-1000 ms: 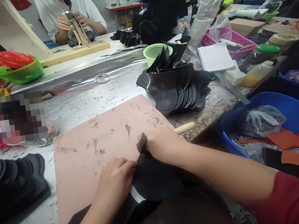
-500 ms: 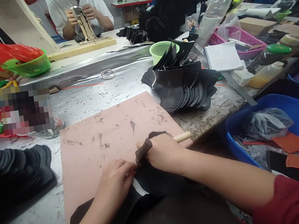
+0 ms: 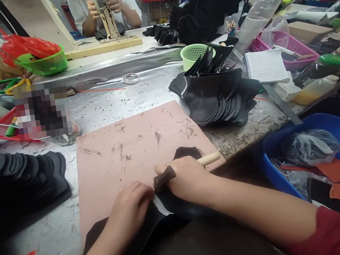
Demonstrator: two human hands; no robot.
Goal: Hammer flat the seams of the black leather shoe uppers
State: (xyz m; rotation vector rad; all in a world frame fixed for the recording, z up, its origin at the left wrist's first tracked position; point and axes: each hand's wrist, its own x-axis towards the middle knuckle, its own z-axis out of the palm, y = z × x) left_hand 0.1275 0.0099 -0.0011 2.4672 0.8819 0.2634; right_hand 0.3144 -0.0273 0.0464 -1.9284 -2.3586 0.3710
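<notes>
My right hand (image 3: 189, 180) is closed around a hammer (image 3: 210, 158), gripping it close to the dark head, with the pale wooden handle sticking out to the right. Under both hands lies a black leather piece (image 3: 187, 153) with a whitish strip along one seam, at the near edge of a pink board (image 3: 116, 152). My left hand (image 3: 133, 203) has its fingers curled down on the leather, left of the hammer head. Its fingertips are partly hidden, and the leather runs on below my wrists towards my lap.
Stacked black pieces stand at left (image 3: 21, 179) and beyond the board's right corner (image 3: 216, 95). A blue bin (image 3: 272, 167) with scraps sits below the table's right edge. A green basket (image 3: 189, 56) and a notebook (image 3: 266, 66) lie farther back. Across the table, a person (image 3: 123, 11) works at a machine.
The view has shifted, so the table appears farther right. More of the black leather shows flat beyond my right hand, and the hammer head sits slightly lower against my left fingers.
</notes>
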